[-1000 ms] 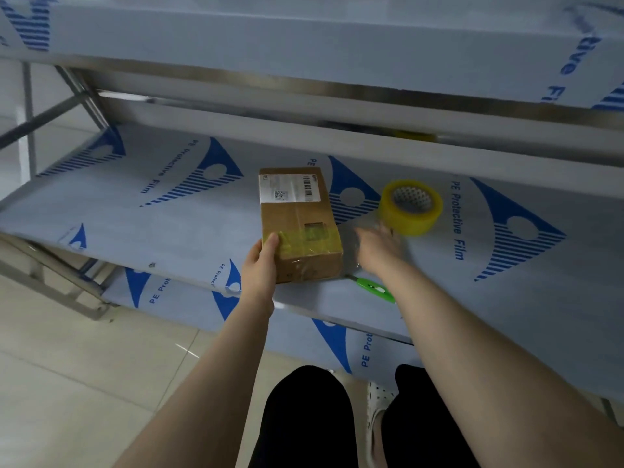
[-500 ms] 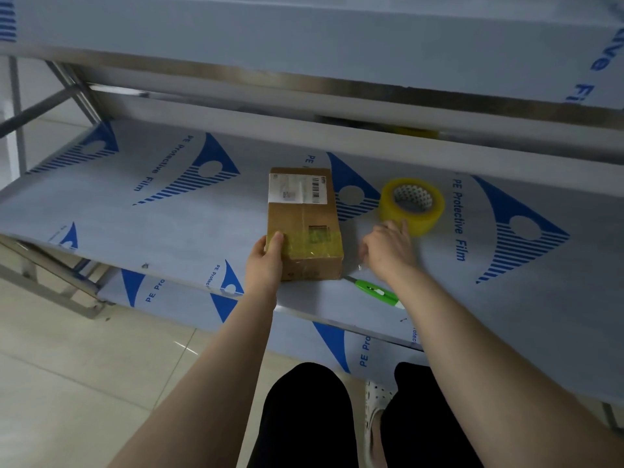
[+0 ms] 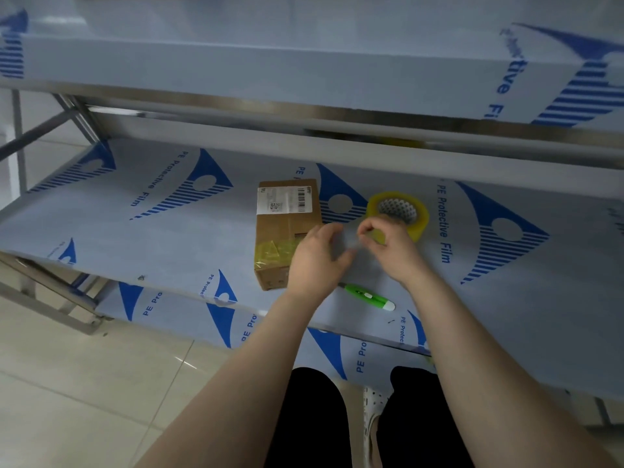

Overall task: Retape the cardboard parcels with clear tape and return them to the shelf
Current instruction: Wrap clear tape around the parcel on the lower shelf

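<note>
Cardboard parcel (image 3: pixel 282 228), tape roll (image 3: pixel 418 216), green cutter (image 3: pixel 366 295): one each; left hand (image 3: pixel 314 258), right hand (image 3: pixel 395 248) pinch one clear strip (image 3: pixel 351 239).

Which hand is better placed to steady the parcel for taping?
Probably left: the left hand overlaps the parcel, while the right hand pinches a tape strip beside the tape roll.

The left hand (image 3: pixel 317 255) covers part of the parcel (image 3: pixel 280 231), whose label (image 3: pixel 285 201) is illegible.
</note>
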